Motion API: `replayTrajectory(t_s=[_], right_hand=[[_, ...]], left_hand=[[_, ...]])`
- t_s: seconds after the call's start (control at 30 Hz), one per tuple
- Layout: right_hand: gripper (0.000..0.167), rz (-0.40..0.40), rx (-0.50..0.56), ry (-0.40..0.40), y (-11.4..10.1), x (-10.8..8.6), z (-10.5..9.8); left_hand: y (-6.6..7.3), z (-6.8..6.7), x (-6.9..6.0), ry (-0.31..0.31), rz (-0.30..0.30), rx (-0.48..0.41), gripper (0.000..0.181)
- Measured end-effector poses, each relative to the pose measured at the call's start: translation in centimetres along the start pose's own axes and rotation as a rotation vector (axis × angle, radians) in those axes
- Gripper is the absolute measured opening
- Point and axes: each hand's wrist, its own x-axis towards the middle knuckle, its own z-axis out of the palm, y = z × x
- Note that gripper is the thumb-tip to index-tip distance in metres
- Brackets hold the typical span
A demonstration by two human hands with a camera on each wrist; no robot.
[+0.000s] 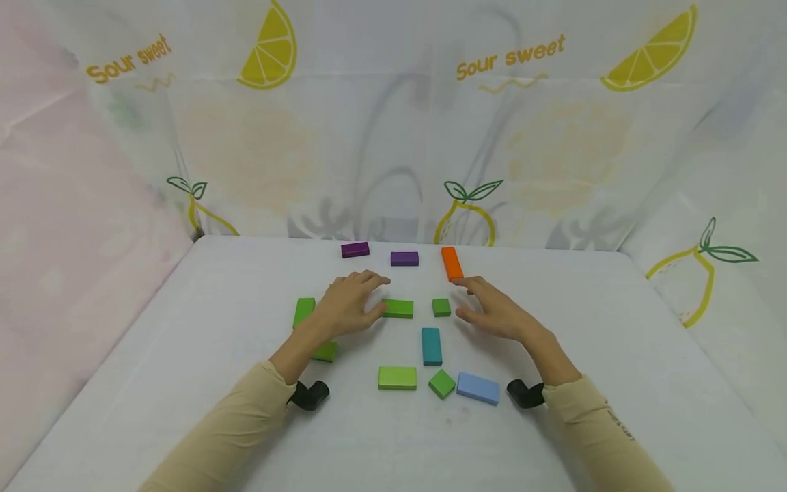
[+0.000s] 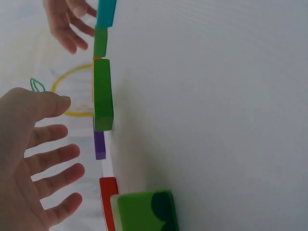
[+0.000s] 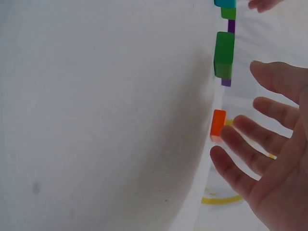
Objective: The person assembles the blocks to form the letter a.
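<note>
A person's left hand (image 1: 347,304) is hovering above the white tabletop (image 1: 233,424), its fingers spread and relaxed around bare air, while the right hand (image 1: 498,311) is hanging opposite in much the same wide, loosely bent pose. Between them, a long green block (image 1: 399,309) is lying crosswise, its left end overlapped by the left thumb in the head view, though the left wrist view is showing a gap between the two. Just to its right, a small green block (image 1: 440,307) is sitting near the right thumb. An orange block (image 1: 451,262) is lying slightly tilted beyond the right fingertips, which are overlapping its near end in the head view. Farther back, a violet block (image 1: 404,259) and a dark purple block (image 1: 354,250) are resting near the far edge. On the left, an upper green block (image 1: 304,311) and a lower green block (image 1: 324,352) are lying partly hidden by the left hand and wrist. Closer to the person, a teal block (image 1: 432,346) is pointing lengthwise, and below it a lime-green block (image 1: 397,378), a diagonally turned green square block (image 1: 441,384) and a light blue block (image 1: 477,388) are forming a loose row.
</note>
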Motion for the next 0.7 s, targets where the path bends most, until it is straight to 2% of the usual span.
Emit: replayTrajectory(t_s=[0.2, 0.37, 0.7], right_hand=[[0.059, 0.009, 0.061, -0.056, -0.1, 0.1, 0.0], [0.059, 0.004, 0.087, -0.072, -0.4, 0.2, 0.0], [0.058, 0.044, 0.164, -0.171, -0.6, 0.2, -0.8]], left_hand=[[0.5, 0.4, 0.2, -0.030, 0.006, -0.048, 0.043], [0.8, 0.3, 0.3, -0.082, 0.006, -0.079, 0.044], [1.5, -0.1, 1.7, -0.188, -0.004, -0.137, 0.045]])
